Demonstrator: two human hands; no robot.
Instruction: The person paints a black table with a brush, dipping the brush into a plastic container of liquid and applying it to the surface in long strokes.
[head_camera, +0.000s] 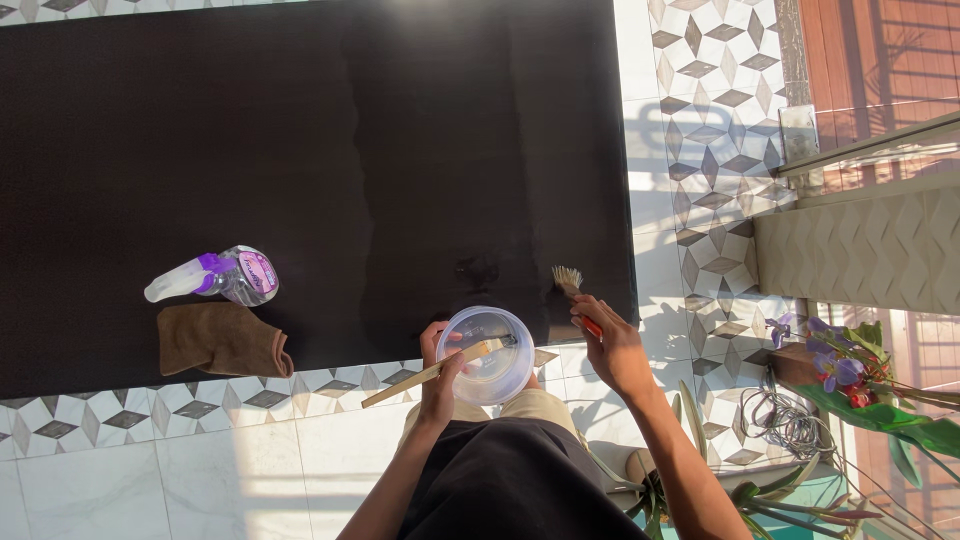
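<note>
Low centre: left hand (440, 375) gripping light, rigid clear plastic bowl (487, 355) by rim plus wooden-handled brush (440, 367); right hand (612, 350) pinching stiff-bristled brush (572, 287) by handle.

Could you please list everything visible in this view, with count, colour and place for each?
Large flat black panel: one, black, lying on the tiled floor.
Patterned tiled floor: white with grey diamonds, around the panel.
Clear plastic spray bottle with purple trigger: one, lying on the panel's near left.
Brown folded cloth: one, just below the bottle.
Clear round plastic container: one, at the panel's near edge.
Wooden-handled paintbrush: one, resting across the container.
Red-handled brush with pale bristles: one, bristles on the panel.
Purple-flowered potted plant: one, right.
Coiled grey cable: one, lower right.
Left hand: holds container and wooden brush.
Right hand: holds red-handled brush.
</note>
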